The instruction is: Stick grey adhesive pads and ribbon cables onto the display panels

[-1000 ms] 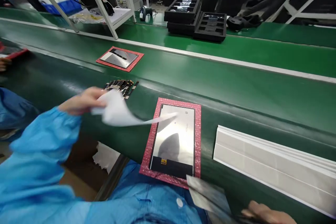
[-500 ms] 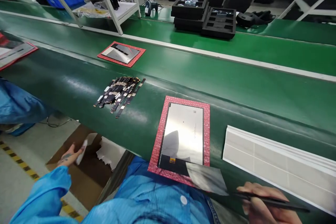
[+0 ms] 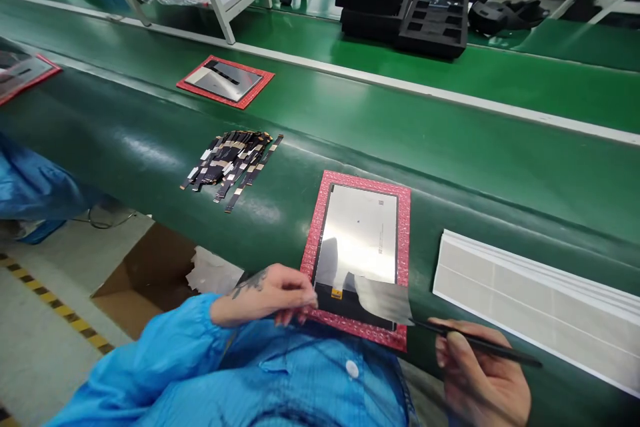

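Note:
A silver display panel (image 3: 357,233) lies face down, as far as I can tell, on a pink foam-like sheet (image 3: 404,240), with a dark strip and a small orange tab (image 3: 337,293) at its near end. My right hand (image 3: 483,363) grips black tweezers (image 3: 480,345). At their tip is a thin grey film piece (image 3: 383,300), spread over the panel's near right corner. My left hand (image 3: 275,293) is at the panel's near left corner, thumb and fingers drawn together; whether anything is pinched there cannot be made out.
Several black flex cables (image 3: 233,163) lie piled to the left. Stacked white-edged sheets (image 3: 540,307) are at right. Another panel on a red sheet (image 3: 225,82) lies farther back. An open cardboard box (image 3: 145,273) stands below the bench edge; black trays (image 3: 433,23) sit behind.
My left hand has come from over the cardboard box, where it held a pale film piece, to the panel's near left corner. The tweezers and grey film have shifted up and left.

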{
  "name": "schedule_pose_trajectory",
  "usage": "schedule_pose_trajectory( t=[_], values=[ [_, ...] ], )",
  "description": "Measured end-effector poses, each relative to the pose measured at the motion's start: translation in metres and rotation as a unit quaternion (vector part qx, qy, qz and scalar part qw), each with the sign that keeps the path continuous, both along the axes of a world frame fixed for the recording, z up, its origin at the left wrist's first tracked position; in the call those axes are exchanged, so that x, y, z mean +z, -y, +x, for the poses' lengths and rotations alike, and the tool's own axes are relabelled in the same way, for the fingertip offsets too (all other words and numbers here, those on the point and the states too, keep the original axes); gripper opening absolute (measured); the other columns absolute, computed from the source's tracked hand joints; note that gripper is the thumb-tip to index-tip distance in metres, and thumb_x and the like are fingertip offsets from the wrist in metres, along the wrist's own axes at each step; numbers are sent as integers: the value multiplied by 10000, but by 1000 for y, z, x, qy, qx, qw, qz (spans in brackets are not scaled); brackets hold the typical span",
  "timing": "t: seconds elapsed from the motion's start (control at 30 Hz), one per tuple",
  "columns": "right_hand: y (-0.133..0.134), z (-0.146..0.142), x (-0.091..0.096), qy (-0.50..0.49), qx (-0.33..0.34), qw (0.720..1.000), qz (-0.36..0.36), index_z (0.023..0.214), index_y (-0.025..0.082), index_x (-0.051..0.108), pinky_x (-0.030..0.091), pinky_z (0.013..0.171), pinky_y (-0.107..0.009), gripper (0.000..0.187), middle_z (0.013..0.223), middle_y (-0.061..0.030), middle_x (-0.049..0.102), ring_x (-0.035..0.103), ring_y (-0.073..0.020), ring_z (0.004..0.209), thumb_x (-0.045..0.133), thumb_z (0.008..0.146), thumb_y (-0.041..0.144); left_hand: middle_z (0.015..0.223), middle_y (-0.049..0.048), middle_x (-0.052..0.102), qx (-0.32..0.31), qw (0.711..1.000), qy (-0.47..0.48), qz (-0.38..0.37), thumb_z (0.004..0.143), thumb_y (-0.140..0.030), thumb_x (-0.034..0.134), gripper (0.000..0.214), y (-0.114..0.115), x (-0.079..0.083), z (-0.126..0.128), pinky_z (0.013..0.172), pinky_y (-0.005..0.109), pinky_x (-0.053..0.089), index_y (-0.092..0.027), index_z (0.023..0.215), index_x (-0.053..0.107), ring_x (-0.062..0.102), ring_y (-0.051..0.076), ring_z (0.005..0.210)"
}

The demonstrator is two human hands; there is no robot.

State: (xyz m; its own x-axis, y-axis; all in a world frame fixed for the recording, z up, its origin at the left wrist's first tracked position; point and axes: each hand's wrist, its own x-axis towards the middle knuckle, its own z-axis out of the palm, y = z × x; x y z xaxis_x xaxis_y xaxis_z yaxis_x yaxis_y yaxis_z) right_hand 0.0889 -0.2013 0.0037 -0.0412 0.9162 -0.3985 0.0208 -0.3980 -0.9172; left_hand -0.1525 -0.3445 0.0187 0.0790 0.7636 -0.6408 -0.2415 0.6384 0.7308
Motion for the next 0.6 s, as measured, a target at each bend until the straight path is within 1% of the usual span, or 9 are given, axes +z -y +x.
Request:
schedule_pose_trajectory(
  t=[0.03, 0.07, 0.13, 0.23, 0.3, 0.4, 0.5, 0.6],
  values=[
    [1, -1, -1, -15, -22, 999, -24, 593, 182, 644, 396, 358, -272, 390, 684, -149, 631, 508, -173, 433, 890, 328, 327, 648, 32, 589, 50, 998, 24, -12, 760, -640, 657, 553, -12, -3, 10, 409, 140, 355, -95, 811, 574, 469, 55, 456],
    [2, -1, -1, -29, -35, 998, -34, 592, 178, 650, 397, 361, -262, 380, 686, -147, 631, 509, -168, 440, 888, 318, 290, 634, 29, 576, 81, 995, 49, -23, 706, -692, 684, 617, -21, -7, 18, 395, 143, 353, -102, 805, 537, 467, 57, 445],
    [5, 0, -2, -47, -24, 999, -6, 609, 185, 667, 403, 362, -246, 335, 684, -132, 632, 516, -161, 442, 872, 347, 227, 637, 21, 562, 120, 989, 81, -36, 653, -745, 704, 690, -33, -16, 31, 376, 143, 351, -106, 827, 509, 475, 58, 443],
    [9, 3, -5, -80, 44, 994, 62, 678, 222, 701, 416, 361, -235, 267, 694, -109, 645, 540, -168, 441, 836, 455, 167, 662, 13, 557, 133, 985, 104, -46, 644, -748, 715, 706, -41, -21, 40, 353, 138, 344, -110, 839, 485, 492, 59, 447],
    [10, 4, -6, -99, 77, 988, 90, 734, 248, 715, 425, 370, -225, 222, 714, -99, 656, 547, -160, 444, 815, 550, 174, 655, 18, 563, 135, 982, 119, -62, 616, -699, 769, 687, -43, -19, 41, 351, 138, 350, -115, 809, 462, 504, 66, 450],
    [9, 4, -8, -111, 102, 983, 109, 784, 265, 715, 436, 388, -209, 162, 738, -83, 665, 545, -139, 446, 782, 652, 200, 622, 23, 568, 147, 976, 132, -92, 520, -591, 862, 669, -46, -13, 40, 373, 148, 385, -119, 758, 452, 519, 81, 460],
    [7, 5, -11, -111, 98, 982, 115, 784, 248, 698, 429, 387, -199, 152, 742, -69, 664, 557, -137, 465, 777, 663, 199, 594, 22, 568, 157, 979, 99, -80, 528, -556, 866, 628, -45, -11, 38, 462, 170, 458, -106, 741, 484, 538, 82, 489],
    [6, 8, -14, -100, 83, 987, 90, 762, 219, 686, 432, 396, -202, 173, 745, -74, 666, 547, -130, 460, 798, 631, 204, 660, 33, 596, 173, 984, 49, -17, 613, -485, 841, 525, -43, -14, 39, 620, 191, 514, -77, 746, 539, 582, 79, 599]
  ],
)
